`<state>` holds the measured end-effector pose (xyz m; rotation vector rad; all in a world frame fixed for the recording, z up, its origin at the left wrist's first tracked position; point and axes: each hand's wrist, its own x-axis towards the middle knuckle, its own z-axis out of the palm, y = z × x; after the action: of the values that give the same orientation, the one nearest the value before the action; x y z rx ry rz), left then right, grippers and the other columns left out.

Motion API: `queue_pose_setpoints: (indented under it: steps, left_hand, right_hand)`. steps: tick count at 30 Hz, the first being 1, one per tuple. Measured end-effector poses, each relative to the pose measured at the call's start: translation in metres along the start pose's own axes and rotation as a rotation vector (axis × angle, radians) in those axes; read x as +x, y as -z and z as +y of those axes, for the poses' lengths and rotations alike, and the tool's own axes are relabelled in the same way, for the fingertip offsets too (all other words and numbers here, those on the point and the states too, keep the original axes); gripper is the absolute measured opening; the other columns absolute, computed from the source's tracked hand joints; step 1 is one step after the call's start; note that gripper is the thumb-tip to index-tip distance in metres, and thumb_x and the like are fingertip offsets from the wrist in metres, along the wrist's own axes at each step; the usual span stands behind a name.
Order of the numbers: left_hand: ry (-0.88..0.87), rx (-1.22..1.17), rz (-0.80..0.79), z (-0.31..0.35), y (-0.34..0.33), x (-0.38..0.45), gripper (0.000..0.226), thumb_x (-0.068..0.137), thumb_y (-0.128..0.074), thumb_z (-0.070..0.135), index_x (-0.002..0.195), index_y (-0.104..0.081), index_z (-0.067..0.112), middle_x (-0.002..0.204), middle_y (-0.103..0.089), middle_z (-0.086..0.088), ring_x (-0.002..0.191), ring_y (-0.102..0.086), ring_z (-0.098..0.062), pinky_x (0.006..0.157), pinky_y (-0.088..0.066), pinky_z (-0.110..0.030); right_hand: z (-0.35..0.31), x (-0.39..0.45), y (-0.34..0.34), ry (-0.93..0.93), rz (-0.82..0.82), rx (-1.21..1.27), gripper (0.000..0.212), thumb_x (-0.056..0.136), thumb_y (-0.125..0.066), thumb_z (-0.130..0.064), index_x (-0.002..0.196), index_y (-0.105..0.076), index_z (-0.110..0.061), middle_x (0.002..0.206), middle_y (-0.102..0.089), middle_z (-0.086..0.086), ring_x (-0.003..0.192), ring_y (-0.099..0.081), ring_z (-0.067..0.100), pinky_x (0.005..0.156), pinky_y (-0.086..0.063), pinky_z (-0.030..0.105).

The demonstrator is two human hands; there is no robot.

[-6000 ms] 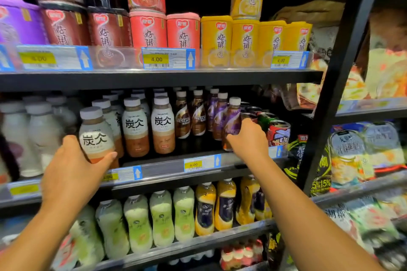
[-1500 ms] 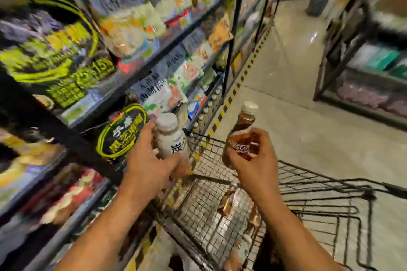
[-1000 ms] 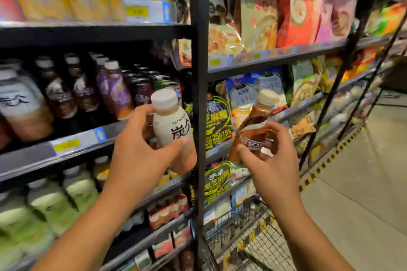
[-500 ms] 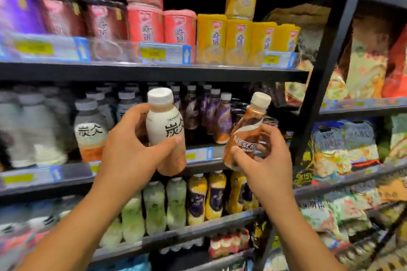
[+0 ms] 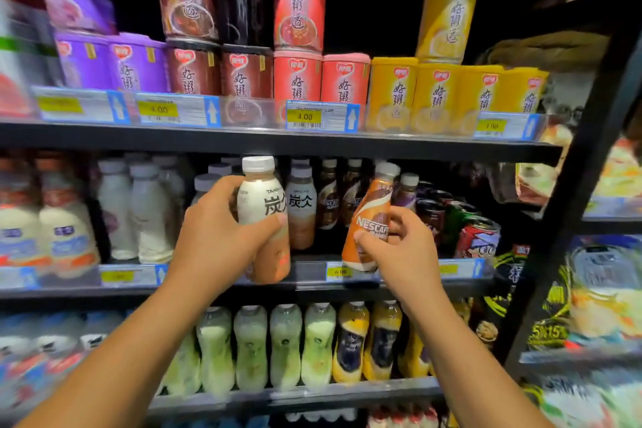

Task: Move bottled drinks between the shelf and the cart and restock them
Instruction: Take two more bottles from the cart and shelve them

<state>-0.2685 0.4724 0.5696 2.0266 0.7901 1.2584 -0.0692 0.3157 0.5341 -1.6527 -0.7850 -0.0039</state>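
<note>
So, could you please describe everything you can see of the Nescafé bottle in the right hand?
The Nescafé bottle is a small, waisted bottle, apparently plastic, in an orange-brown sleeve with a white swirl and white lettering, closed by a pale cap. It tilts, cap leaning right, in front of the middle shelf, its base at the price rail. The right hand pinches its lower half between thumb and fingers.

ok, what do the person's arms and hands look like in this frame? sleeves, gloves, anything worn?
Both forearms are bare up to the frame edge, no sleeves in view. The left hand and right hand wear no gloves; no rings, watch or wristbands show. Nails look short and unpainted.
</note>
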Motion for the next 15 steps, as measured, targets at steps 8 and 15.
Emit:
queue_pose_setpoints:
  steps: [8,15]
  left_hand:
    - [0.079,0.151,-0.041,0.011,-0.032,0.038,0.045,0.077,-0.084,0.054,0.088,-0.062,0.017,0.085,-0.069,0.0,0.078,-0.065,-0.02,0.061,-0.049,-0.037]
    - [0.064,0.254,0.021,0.009,-0.05,0.044,0.052,0.079,-0.083,0.053,0.083,-0.05,0.013,0.083,-0.063,-0.008,0.078,-0.063,-0.028,0.061,-0.047,-0.04]
  right_hand:
    - [-0.004,0.044,-0.006,-0.111,-0.025,-0.128,0.037,0.071,-0.085,-0.036,0.09,-0.062,-0.012,0.077,-0.07,0.001,0.069,-0.07,0.023,0.065,-0.062,0.048]
    - [0.0,0.055,-0.015,-0.113,-0.038,-0.263,0.045,0.079,-0.086,-0.042,0.097,-0.054,-0.015,0.093,-0.064,0.003,0.083,-0.064,0.02,0.071,-0.058,0.043]
